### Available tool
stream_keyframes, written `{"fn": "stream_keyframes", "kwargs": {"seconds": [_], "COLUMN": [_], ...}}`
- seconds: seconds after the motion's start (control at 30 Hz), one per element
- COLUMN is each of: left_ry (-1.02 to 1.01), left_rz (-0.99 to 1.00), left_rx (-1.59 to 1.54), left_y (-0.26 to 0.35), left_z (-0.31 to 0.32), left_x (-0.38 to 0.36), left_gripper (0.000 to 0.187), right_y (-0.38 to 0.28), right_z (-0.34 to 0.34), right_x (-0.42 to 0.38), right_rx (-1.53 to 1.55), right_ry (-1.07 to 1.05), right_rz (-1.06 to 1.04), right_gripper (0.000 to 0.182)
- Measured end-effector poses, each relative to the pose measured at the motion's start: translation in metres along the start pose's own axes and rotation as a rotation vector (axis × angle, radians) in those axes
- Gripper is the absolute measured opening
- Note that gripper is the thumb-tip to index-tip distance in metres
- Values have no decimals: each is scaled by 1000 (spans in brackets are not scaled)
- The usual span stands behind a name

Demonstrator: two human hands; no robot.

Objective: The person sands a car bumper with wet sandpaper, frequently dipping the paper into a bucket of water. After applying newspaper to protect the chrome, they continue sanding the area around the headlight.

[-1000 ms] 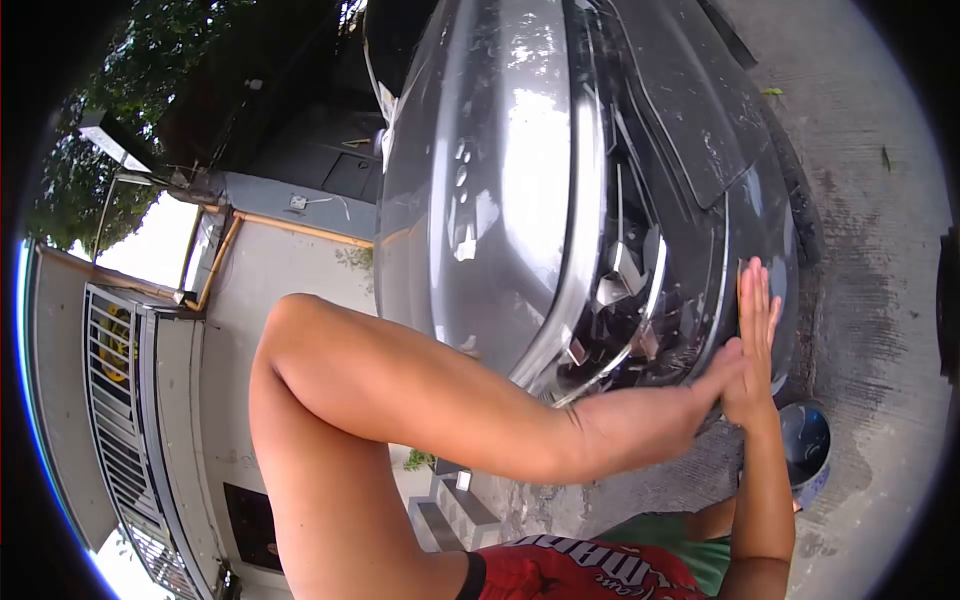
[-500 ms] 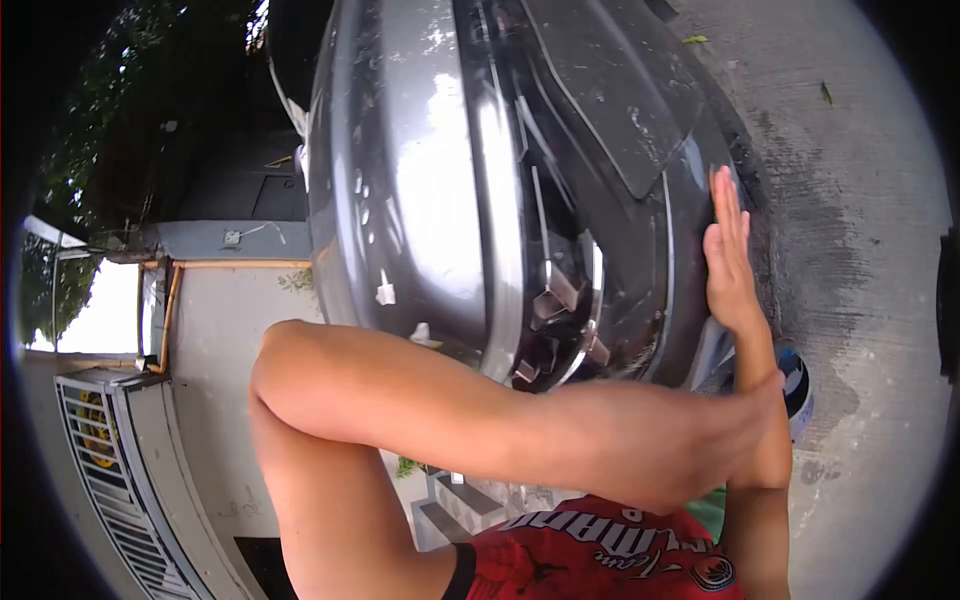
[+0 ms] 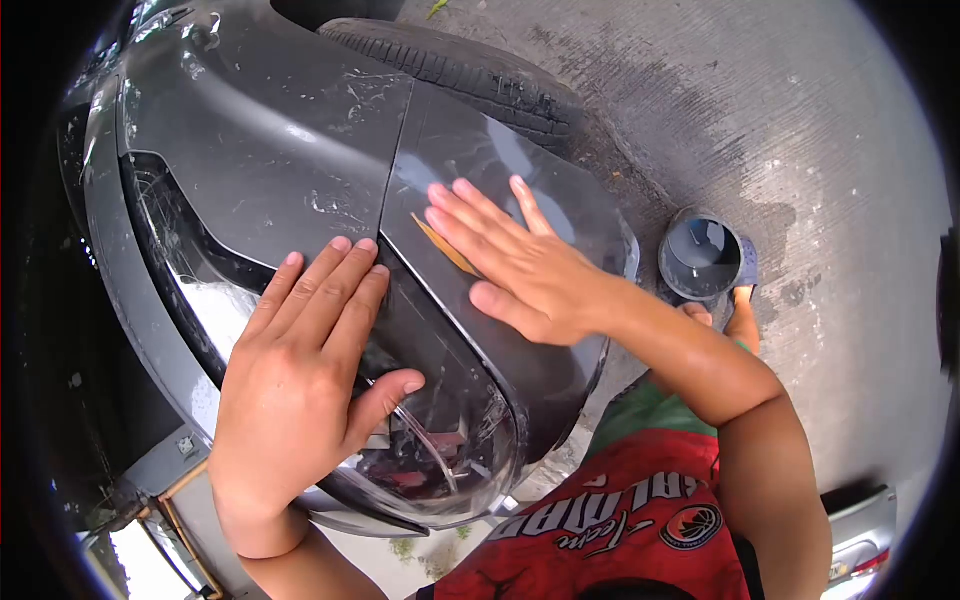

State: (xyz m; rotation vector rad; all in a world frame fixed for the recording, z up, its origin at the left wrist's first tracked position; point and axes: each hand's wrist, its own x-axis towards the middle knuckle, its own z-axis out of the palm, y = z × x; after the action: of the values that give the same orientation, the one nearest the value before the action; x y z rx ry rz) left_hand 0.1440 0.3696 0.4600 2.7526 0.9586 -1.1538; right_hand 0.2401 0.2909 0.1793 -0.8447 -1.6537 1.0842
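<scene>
Draws the left hand [image 3: 310, 385] off the right forearm since the earlier frame, onto the headlight side of the car, and turns the view down toward the wheel. Keeps a thin tan sheet [image 3: 443, 246] on the painted front bumper [image 3: 545, 395], just beside the seam with the fender [image 3: 270, 150], mostly hidden beneath the fingers of the right hand [image 3: 535, 270]. Presses down with that right hand laid flat and unclenched, index to ring fingers together, little finger spread away, thumb out toward the headlight. Shows just one long edge of the sheet, so cannot tell its full size or shape.

Holds nothing visible in the left hand, palm down, fingers nearly straight, thumb out to the side. Places those fingertips over the lower edge of the fender and the palm over the clear headlight [image 3: 450, 440]; cannot tell how firmly it rests there, if at all.

Farther out, shows pale, smooth patches on the bumper and whitish smears on the fender. Has a black tire [image 3: 455, 75] beyond the fender, on rough concrete ground [image 3: 820, 130]. Stands a dark round bucket [image 3: 672, 270] with reflective liquid inside near the bumper, close beside a foot in a patterned slipper [image 3: 749, 262]. Wears a red printed jersey [image 3: 600, 520] and green shorts [image 3: 640, 410]. Includes part of a silver vehicle [image 3: 865, 530] at the lower right edge.
</scene>
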Motion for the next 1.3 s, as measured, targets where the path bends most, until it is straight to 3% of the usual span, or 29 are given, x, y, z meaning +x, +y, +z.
{"fn": "stream_keyframes", "kwargs": {"seconds": [0.07, 0.2, 0.33, 0.43, 0.53, 0.63, 0.73, 0.77, 0.83, 0.93, 1.0, 1.07, 1.2, 1.3], "left_ry": [-20, -59, -107, -153, -205, -324, -344, -381, -462, -620, -667, -621, -691, -603], "left_rz": [-13, -25, -17, 40, 112, 65, 29, 54, 124, 291, 374, 289, 248, 151], "left_rx": [1, -7, 80, 176, 252, 299, 424, 419, 389, 301, 346, 369, 330, 360], "left_y": [-1, -4, 3, -2, -17, -20, 1, 9, 40, 119, 164, 182, 172, 129], "left_z": [0, -5, 2, 7, 28, 57, 94, 106, 138, 207, 262, 320, 279, 204], "left_x": [2, 10, 24, 43, 90, 158, 201, 215, 233, 261, 280, 300, 293, 240], "left_gripper": [77, 80, 88, 97, 100, 107, 111, 114, 119, 122, 113, 104, 89, 88], "right_y": [28, 3, 65, 94, 144, 64, 77, 107, 181, 173, 150, 155, 160, 173], "right_z": [-10, 11, -2, 21, 48, 37, 45, 47, 61, 22, -25, -49, -73, -63], "right_x": [61, 4, 57, -30, -94, -58, -89, -124, -224, -319, -345, -378, -403, -405], "right_rx": [-103, 17, 123, 171, 312, 88, 147, 200, 589, 705, 712, 658, 1039, 1024], "right_ry": [86, 33, 179, 172, 181, 208, 258, 222, 217, 484, 527, 587, 846, 777], "right_rz": [-30, -23, 140, 371, 915, 242, 358, 591, 942, 944, 1093, 1181, 993, 1040], "right_gripper": [71, 73, 74, 69, 71, 72, 70, 71, 72, 68, 63, 58, 52, 53]}}
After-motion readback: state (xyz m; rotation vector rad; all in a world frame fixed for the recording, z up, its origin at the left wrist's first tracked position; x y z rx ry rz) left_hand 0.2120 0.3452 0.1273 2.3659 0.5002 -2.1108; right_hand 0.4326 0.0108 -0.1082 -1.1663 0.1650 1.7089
